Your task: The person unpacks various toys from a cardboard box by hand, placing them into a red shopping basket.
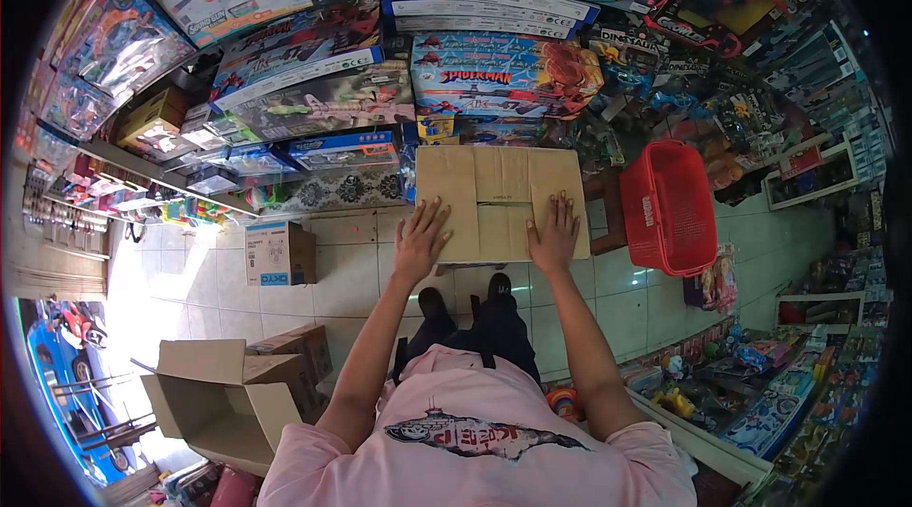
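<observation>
Colourful boxed toys (508,75) lined the room around a pale tiled floor (356,265). Flat and released, fingers spread, the left hand (422,236) and the right hand (554,233) lay on the top of a brown rectangular cardboard box (503,170), just ahead of the person's dark shoes (499,287). Brown wood (608,208) showed at the box's right edge; whether it bore the box could not be told. Beside that wood was a red plastic basket (644,222). Leftward, a white-and-blue printed carton (270,255) stood on the floor, with an open brown cardboard carton (201,363) nearer the person.

A red basket (642,233) stands right; far left, perhaps a blue vehicle (61,355).
</observation>
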